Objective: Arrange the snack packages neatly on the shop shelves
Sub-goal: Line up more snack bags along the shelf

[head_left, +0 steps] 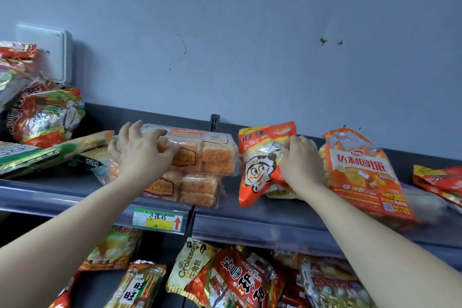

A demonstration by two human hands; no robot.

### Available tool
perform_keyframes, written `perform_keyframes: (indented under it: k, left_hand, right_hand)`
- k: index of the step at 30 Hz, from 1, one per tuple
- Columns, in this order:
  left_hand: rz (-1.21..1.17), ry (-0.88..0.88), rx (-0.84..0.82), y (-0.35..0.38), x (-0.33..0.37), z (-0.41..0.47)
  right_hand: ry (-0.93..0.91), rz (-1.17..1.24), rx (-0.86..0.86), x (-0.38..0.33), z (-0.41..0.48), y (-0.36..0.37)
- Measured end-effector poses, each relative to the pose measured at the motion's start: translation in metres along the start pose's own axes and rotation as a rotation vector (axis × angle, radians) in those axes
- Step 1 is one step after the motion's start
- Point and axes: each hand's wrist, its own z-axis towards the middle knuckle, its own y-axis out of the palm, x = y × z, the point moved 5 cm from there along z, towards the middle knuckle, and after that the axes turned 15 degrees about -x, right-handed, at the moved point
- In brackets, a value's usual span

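While both arms reach up in the head view, the work is squaring up the stock on the grey metal top shelf, two items at once.

The left hand sits over the left end of a clear-wrapped pack of orange-brown cake squares, fingers fanned and bent down onto the wrapper, gripping it. That pack lies on a second clear pack of the same cakes, whose front edge juts over the shelf lip just above the green-and-yellow paper price label.

The right hand clutches the right side of an orange-and-white plastic bag with a cartoon face, fingers curled into the film. The bag stands tilted, its bottom corner poking past the shelf front, between the cake stack and a tall orange plastic bag of pies lying back just beside the hand.

By my reading, the next move calls for sliding the cake stack back until it is flush, then setting the cartoon bag upright in the gap without knocking the pie bag. Soft wrappers will crumple, so a light hold suits.
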Motion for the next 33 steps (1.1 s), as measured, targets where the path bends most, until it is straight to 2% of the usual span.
perform_keyframes:
  k: [7,11,16,20,23,27,33]
  left_hand:
    - [-0.08,0.288,-0.007,0.023,0.08,-0.029]
    - [-0.378,0.396,-0.297,0.054,0.137,-0.052]
    - [-0.893,0.36,-0.706,0.086,0.203,-0.084]
    - [-1.116,0.345,-0.789,0.111,0.255,-0.107]
    - [-1.211,0.322,-0.783,0.135,0.298,-0.129]
    - [-1.297,0.292,-0.794,0.168,0.363,-0.163]
    - [-1.343,0.28,-0.828,0.211,0.455,-0.208]
  right_hand:
    - [-0.042,0.126,0.328,0.03,-0.025,-0.051]
    - [-0.056,0.163,0.387,0.048,-0.049,-0.068]
    - [-0.115,0.173,0.471,0.08,-0.081,-0.1]
    - [-0.107,0.186,0.49,0.125,-0.104,-0.127]
    - [-0.077,0.197,0.469,0.17,-0.12,-0.15]
    - [0.045,0.263,0.344,0.242,-0.145,-0.178]
    - [0.218,0.485,0.018,0.355,-0.173,-0.199]
